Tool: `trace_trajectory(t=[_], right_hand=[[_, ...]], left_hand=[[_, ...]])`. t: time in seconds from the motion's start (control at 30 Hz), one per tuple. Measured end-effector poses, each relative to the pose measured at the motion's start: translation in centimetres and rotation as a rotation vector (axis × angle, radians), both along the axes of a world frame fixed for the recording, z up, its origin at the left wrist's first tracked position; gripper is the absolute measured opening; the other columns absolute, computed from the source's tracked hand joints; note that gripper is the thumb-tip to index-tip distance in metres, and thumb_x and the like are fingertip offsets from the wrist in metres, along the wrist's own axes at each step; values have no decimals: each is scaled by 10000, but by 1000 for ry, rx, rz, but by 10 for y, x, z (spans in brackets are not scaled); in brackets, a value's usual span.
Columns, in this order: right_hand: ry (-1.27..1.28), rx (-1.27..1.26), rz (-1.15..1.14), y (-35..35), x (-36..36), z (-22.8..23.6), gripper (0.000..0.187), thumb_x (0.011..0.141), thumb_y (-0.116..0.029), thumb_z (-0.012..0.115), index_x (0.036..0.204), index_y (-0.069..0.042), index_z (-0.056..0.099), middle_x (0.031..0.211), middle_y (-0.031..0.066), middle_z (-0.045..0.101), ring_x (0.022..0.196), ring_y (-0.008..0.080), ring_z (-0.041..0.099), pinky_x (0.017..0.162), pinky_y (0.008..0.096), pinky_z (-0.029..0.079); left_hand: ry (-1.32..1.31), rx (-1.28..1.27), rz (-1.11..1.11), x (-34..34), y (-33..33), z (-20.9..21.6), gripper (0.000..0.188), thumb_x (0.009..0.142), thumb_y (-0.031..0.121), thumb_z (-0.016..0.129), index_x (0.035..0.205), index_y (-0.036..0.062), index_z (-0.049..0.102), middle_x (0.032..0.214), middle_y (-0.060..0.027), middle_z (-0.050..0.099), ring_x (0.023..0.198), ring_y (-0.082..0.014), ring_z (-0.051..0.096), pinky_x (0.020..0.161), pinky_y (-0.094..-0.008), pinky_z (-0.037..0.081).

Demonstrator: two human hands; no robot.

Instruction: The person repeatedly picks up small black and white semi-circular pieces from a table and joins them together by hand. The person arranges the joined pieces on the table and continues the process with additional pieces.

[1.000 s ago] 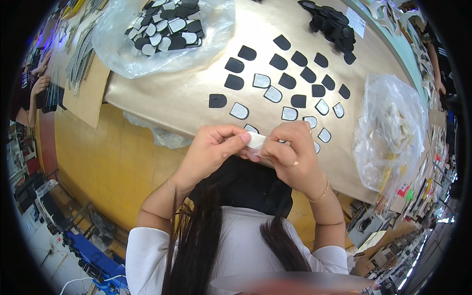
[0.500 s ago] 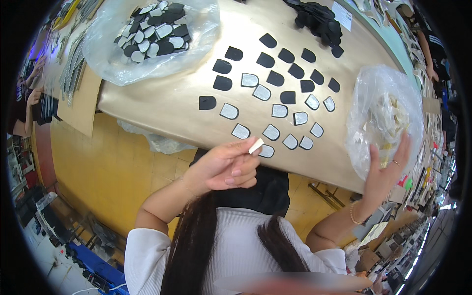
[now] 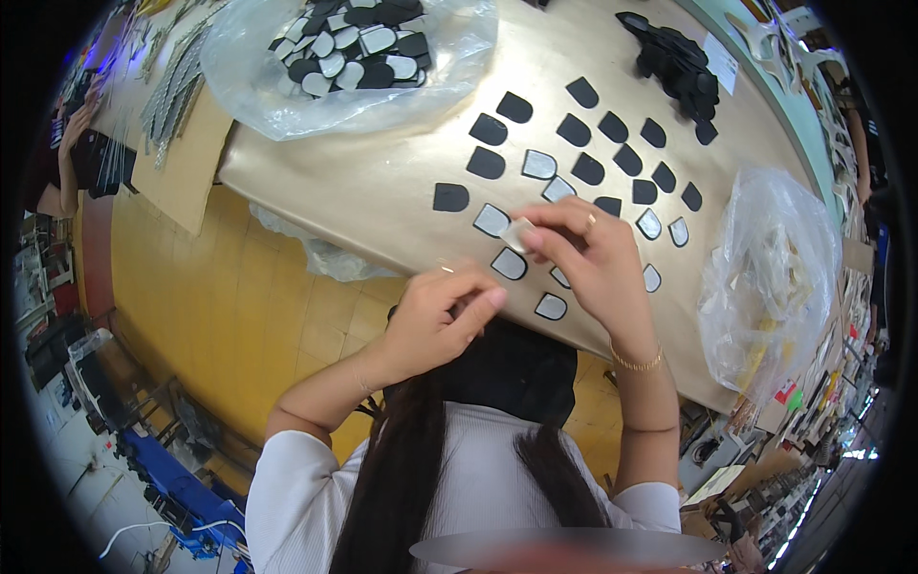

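Note:
My right hand [image 3: 598, 253] is above the near part of the table, thumb and fingers pinching a small pale, slightly see-through piece [image 3: 517, 235]. Just below and left of it, past the table's near edge, my left hand [image 3: 440, 320] is closed with curled fingers; whatever it may hold is hidden. Under and around the right hand lie U-shaped pads with silver-grey faces, such as a grey-faced pad [image 3: 509, 263] and another near the edge [image 3: 551, 306]. Farther off are several pads black side up, one black pad [image 3: 487, 163] among them. My right hand covers some pads.
A clear plastic bag [image 3: 449, 86] heaped with black and grey pads lies at the far left. Another clear bag [image 3: 741, 277] with pale scraps is at right. A black pile [image 3: 679, 77] sits at the far right. Cardboard [image 3: 182, 163] stands beside the table's left edge.
My right hand has come from the bag at right to the pads and now pinches a pale piece. The small white piece no longer shows in my left hand. The view has shifted.

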State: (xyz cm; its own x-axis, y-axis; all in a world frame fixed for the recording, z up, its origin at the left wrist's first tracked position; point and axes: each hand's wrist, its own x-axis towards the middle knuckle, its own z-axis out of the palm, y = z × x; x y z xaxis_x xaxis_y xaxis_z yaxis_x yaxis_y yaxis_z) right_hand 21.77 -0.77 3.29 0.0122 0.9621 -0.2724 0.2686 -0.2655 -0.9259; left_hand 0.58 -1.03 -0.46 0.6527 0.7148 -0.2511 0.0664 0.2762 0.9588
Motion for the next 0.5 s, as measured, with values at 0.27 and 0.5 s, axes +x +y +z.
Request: trace_trajectory(t=[0.27, 0.5], right_hand=[[-277, 26, 257, 66, -26, -25, 172, 892, -163, 760, 906, 2, 713, 744, 47, 699, 686, 100, 669, 625, 249, 509], [-402, 49, 351, 80, -37, -31, 182, 842, -199, 747, 880, -21, 753, 866, 117, 586, 796, 289, 620, 738, 397, 501]], left_hand=[[650, 1014, 146, -27, 18, -16, 455, 830, 144, 744, 1260, 40, 637, 1307, -132, 575, 1185, -317, 551, 981, -467, 404], [707, 1066, 100, -28, 19, -21, 472, 837, 184, 740, 1268, 30, 626, 1322, -126, 558, 1213, -299, 527, 999, -454, 390]])
